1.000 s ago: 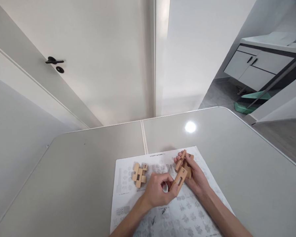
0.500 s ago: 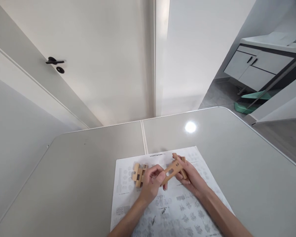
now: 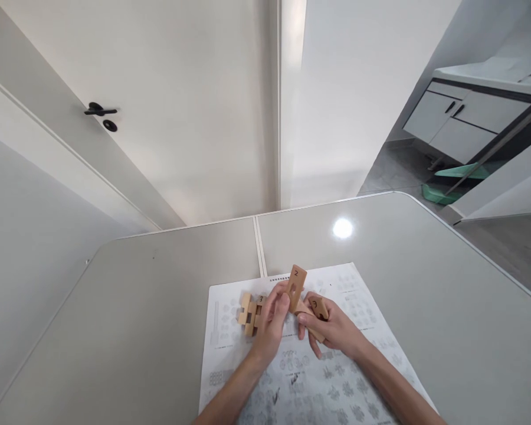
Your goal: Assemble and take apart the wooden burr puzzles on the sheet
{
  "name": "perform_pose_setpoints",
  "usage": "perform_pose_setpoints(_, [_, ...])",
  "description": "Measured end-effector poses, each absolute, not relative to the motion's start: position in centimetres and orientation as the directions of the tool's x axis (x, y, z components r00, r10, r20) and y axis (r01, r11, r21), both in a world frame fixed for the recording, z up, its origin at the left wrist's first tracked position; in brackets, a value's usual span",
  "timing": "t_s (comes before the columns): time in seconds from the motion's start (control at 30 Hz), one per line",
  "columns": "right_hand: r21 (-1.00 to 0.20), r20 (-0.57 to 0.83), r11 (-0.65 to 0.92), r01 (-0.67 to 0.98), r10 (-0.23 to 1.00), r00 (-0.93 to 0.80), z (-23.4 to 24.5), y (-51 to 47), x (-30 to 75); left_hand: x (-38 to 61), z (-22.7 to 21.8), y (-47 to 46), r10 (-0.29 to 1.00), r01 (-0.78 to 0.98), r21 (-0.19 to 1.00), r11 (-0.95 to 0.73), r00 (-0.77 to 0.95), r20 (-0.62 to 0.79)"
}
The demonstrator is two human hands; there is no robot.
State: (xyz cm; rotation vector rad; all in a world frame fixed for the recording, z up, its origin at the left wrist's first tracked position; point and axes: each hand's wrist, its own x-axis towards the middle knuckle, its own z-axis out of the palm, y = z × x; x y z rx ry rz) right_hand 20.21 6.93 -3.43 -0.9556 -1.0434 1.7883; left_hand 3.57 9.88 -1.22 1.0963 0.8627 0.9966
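Between the thumb and fingers of my left hand is a wooden puzzle piece marked 2, tilted upward, with a cut-out in its middle. My right hand is closed around wooden puzzle pieces: one with a dark numeral and a notch, and a plain bar slanting under it. The bar's upper end meets the lower end of the piece marked 2; whether they interlock I cannot tell. Just left of my left hand, several notched wooden pieces lie grouped, one marked 3, partly hidden by that hand.
Beneath my hands a printed sheet with small diagrams lies on the grey table. A seam crosses the table behind the sheet. Beyond the table are a door with a black handle and a white cabinet at right.
The piece marked 2 has swung from a slant across both hands to nearly upright in my left hand. My right hand has turned and lowered, showing another numbered piece.
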Motion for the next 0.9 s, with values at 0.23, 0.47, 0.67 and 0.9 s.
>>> perform_pose_setpoints(0.23, [-0.969, -0.144, -0.192, -0.156, 0.950, -0.276, -3.4, 6.1, 18.7, 3.8, -1.5, 9.6, 0.845, -0.197, 0.938, 0.284, 0.515, -0.148])
perform_pose_setpoints(0.47, [-0.960, -0.143, -0.209, -0.184, 0.936, -0.320, -3.3, 5.7, 18.8, 4.2, -1.5, 9.9, 0.943, -0.167, 0.973, 0.161, 0.317, -0.101])
perform_pose_setpoints(0.67, [-0.959, -0.186, -0.255, -0.125, 0.896, -0.404, -2.6, 5.8, 19.2, 4.3, -1.7, 9.8, 0.953, -0.137, 0.961, 0.241, 0.221, -0.208])
perform_pose_setpoints(0.9, [-0.984, -0.018, 0.032, 0.175, 0.962, -0.274, -3.0, 5.7, 19.6, 4.2, -1.6, 10.1, 0.986, -0.184, 0.970, 0.162, 0.063, -0.153])
